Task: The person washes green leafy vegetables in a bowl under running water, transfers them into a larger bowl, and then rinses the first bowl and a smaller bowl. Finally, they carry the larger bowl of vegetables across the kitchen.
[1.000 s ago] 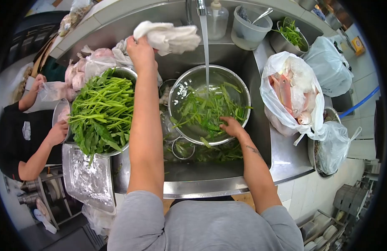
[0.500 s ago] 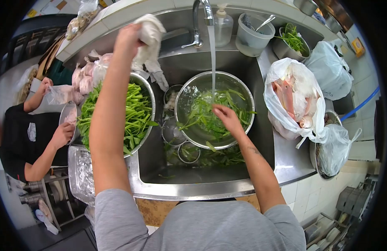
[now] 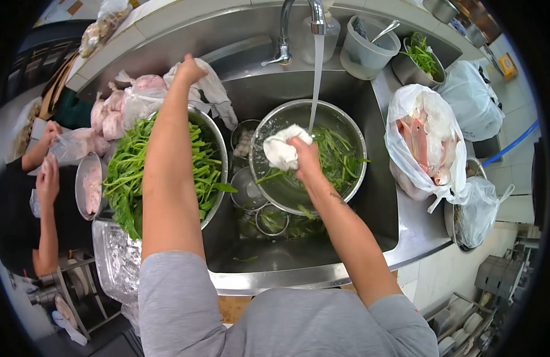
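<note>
My right hand (image 3: 305, 156) is closed on a crumpled white cloth (image 3: 281, 147), above a large steel bowl (image 3: 359, 169) of water and leafy green stems (image 3: 337, 149). Water from the tap (image 3: 318, 24) runs down just behind that hand. My left hand (image 3: 190, 70) reaches to the back left of the sink and touches or hovers at another white cloth (image 3: 217, 89); most of its fingers are hidden. Below my left arm, a second steel bowl (image 3: 222, 160) is heaped with cut greens (image 3: 195, 172).
Small metal bowls (image 3: 272, 220) and loose leaves lie in the sink (image 3: 293, 256). To the right stands a plastic bag of fish (image 3: 420, 143). Bagged pale meat (image 3: 114, 113) sits at left, beside a co-worker's hand (image 3: 47, 181) and a bowl of pink meat (image 3: 92, 184).
The raised cloth is gone from my left hand, which has come down to the sink's back edge. My right hand, bare before, now holds a cloth. The co-worker's hand has left the meat bowl.
</note>
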The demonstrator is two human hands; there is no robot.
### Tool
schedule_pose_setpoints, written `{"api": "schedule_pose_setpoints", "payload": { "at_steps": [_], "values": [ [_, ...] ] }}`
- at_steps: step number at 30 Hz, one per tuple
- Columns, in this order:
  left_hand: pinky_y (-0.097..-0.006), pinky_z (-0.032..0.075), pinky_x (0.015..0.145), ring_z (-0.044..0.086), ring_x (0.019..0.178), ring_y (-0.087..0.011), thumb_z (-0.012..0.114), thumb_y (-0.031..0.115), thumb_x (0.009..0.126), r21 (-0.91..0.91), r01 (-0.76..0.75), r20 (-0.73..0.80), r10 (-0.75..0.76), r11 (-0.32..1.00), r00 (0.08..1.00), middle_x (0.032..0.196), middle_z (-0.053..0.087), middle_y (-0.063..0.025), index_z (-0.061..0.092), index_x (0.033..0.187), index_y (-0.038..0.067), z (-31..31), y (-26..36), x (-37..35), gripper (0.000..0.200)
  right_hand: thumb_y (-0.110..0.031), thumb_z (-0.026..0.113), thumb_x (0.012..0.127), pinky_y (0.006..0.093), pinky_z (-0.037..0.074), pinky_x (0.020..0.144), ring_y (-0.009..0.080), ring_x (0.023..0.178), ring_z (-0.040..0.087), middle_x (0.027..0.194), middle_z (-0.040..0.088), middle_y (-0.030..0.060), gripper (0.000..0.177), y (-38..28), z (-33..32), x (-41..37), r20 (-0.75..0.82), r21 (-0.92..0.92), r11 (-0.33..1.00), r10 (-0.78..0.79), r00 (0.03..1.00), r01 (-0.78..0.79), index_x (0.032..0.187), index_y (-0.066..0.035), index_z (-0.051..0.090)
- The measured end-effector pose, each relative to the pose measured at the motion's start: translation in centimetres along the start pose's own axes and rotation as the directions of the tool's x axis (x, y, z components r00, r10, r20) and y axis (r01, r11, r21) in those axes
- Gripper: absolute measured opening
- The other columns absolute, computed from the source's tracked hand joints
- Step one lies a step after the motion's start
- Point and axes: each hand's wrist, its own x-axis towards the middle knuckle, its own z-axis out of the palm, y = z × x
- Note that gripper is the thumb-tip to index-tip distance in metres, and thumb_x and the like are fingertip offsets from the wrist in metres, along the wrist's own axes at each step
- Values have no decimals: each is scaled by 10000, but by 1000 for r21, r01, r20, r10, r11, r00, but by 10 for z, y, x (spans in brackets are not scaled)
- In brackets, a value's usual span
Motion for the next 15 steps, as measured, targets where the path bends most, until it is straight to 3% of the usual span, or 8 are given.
{"api": "schedule_pose_setpoints", "payload": {
  "at_steps": [2, 5, 6, 8, 12, 14, 15],
  "values": [
    [-377, 484, 818, 628, 914, -320, 585, 168, 743, -29, 7, -65, -9, 1000, 998, 948, 643, -225, 493, 1128, -32, 8, -11, 15, 443, -15, 563, 690, 281, 489, 578, 174, 647, 614, 783, 632, 83, 191, 5, -5, -5, -31, 10, 1000, -1, 1000, 1, 867, 34, 617],
    [-342, 519, 455, 617, 512, -250, 546, 91, 750, -194, 62, -15, -66, 979, 998, 669, 612, -190, 525, 966, -36, -17, -21, 25, 251, -14, 572, 676, 276, 476, 562, 160, 618, 600, 749, 624, 70, 167, 12, -11, -12, -11, -8, 1000, 26, 1000, -26, 828, 33, 622],
    [-325, 493, 417, 613, 497, -220, 493, 68, 778, -350, 177, 73, -161, 920, 984, 598, 595, -172, 557, 868, -24, -34, -17, 25, 144, -21, 580, 684, 277, 480, 572, 163, 630, 605, 760, 627, 73, 169, 16, -14, -12, 10, -3, 999, 51, 999, -51, 839, 33, 623],
    [-310, 485, 397, 613, 493, -208, 479, 61, 813, -667, 164, 30, -195, 726, 980, 620, 609, -165, 562, 858, -27, -59, -27, 46, 129, -34, 596, 702, 280, 488, 593, 170, 656, 615, 781, 634, 78, 176, 24, -13, -13, 63, -1, 995, 104, 993, -104, 862, 33, 624],
    [-287, 517, 482, 644, 647, -172, 463, 112, 879, -894, -91, -150, -101, 439, 983, 819, 647, -178, 568, 965, -82, -181, -7, 71, 236, -143, 653, 764, 296, 498, 692, 188, 775, 628, 895, 640, 94, 276, 20, -3, -29, 142, 22, 980, 193, 971, -198, 983, 16, 599],
    [-287, 529, 549, 642, 706, -160, 461, 138, 885, -833, -444, -376, 253, 329, 892, 848, 649, -137, 574, 1052, -25, -247, -56, 188, 260, -211, 670, 791, 304, 494, 750, 194, 843, 626, 957, 635, 99, 343, 21, -3, -30, 173, 31, 970, 231, 957, -240, 1040, 6, 578],
    [-309, 531, 563, 638, 724, -187, 475, 131, 876, -816, -431, -384, 196, 386, 903, 868, 640, -150, 563, 1065, -25, -276, -28, 160, 260, -271, 676, 801, 306, 478, 804, 190, 906, 611, 1025, 620, 99, 426, 19, -2, -32, 237, 68, 965, 233, 943, -255, 1103, -1, 543]
  ]
}}
